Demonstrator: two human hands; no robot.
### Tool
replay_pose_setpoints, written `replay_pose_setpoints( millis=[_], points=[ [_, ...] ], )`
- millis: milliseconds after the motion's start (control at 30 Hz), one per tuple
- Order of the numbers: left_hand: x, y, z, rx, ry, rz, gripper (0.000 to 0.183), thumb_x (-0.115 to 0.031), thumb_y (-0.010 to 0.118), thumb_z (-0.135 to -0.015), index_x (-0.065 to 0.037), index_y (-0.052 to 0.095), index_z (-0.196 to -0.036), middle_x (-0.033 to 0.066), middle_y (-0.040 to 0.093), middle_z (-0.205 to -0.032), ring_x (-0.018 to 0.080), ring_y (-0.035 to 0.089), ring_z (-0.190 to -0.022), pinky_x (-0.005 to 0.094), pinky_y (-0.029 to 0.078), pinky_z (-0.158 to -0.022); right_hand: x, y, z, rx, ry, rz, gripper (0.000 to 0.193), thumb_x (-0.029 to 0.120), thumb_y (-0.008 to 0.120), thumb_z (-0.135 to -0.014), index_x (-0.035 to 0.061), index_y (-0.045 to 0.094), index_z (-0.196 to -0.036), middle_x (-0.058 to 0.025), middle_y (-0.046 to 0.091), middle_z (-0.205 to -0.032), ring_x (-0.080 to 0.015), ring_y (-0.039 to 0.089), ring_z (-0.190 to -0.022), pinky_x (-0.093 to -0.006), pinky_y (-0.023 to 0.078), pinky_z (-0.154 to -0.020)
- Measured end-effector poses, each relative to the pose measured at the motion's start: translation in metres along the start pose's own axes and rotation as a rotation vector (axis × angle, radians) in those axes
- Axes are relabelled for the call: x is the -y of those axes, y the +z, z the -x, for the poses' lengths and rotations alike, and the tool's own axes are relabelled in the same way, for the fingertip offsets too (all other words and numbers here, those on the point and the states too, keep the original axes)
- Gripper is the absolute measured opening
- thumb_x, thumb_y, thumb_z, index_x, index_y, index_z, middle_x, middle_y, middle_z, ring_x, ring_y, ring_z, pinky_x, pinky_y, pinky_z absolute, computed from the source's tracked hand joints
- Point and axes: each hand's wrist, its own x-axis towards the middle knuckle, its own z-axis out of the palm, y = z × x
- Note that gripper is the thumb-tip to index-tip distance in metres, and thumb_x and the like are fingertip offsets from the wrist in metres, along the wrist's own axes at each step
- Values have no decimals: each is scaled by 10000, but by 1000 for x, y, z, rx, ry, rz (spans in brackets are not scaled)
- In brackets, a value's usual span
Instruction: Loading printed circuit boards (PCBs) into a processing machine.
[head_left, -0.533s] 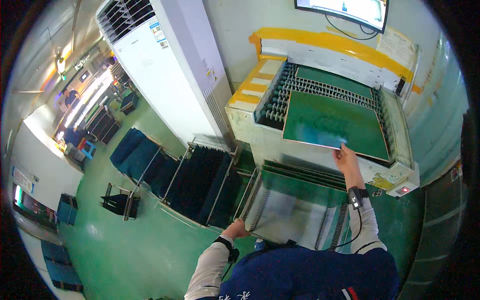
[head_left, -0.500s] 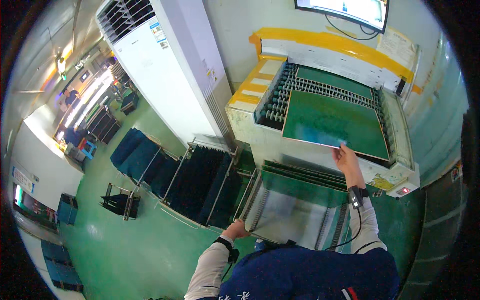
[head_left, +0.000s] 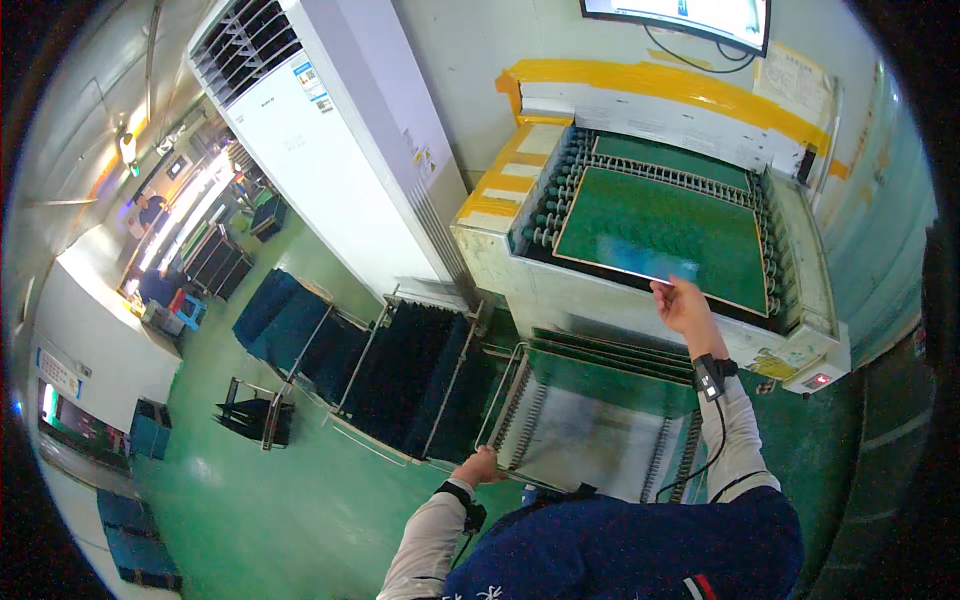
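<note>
Since the earlier frames the green panel (head_left: 660, 225) has slid slightly back from the front lip of the roller machine, the right hand (head_left: 688, 304) has gone with it, and the whole view has shifted a little. Largest is the tall white air conditioner (head_left: 310, 150), left of the roller machine (head_left: 560, 298), whose top is edged with yellow tape. Dark panels (head_left: 400, 375) stand packed in racks below the air conditioner. Just right of them sits the metal rack (head_left: 580, 430), with several green boards (head_left: 610, 365) leaning along its far side. The green panel lies on the rollers, in front of a second panel (head_left: 670, 163). The left hand (head_left: 480, 467) is curled closed around the metal rack's near left corner. The right hand's fingers are nearly together at the green panel's near edge; whether they pinch or merely touch it, I cannot tell.
</note>
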Motion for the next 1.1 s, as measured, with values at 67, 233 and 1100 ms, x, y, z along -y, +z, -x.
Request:
replay_pose_setpoints(
  millis=[67,233,1100],
  points=[
    [34,49,-26,-40,69,-195,965,-520,740,-673,117,342,-1279,293,418,-1283,417,519,-1125,441,464,-929,3,6,0,9,38,48,301,308,535,-909,15,600,-938,-106,663,-884,-149,598,-668,-252,472,-524],
    [-15,-27,7,41,-21,70,942,-485,747,-664,119,354,-1270,290,425,-1284,411,524,-1123,437,459,-939,14,-9,-9,-20,36,117,309,326,530,-909,29,615,-916,-89,665,-848,-147,589,-649,-256,468,-508],
    [-27,-44,37,-5,19,68,891,-442,781,-650,131,395,-1212,318,444,-1237,422,536,-1082,427,479,-897,-162,-57,53,40,-734,1967,259,243,657,-772,37,645,-928,-157,639,-892,-361,610,-850,-450,491,-741]
  ],
)
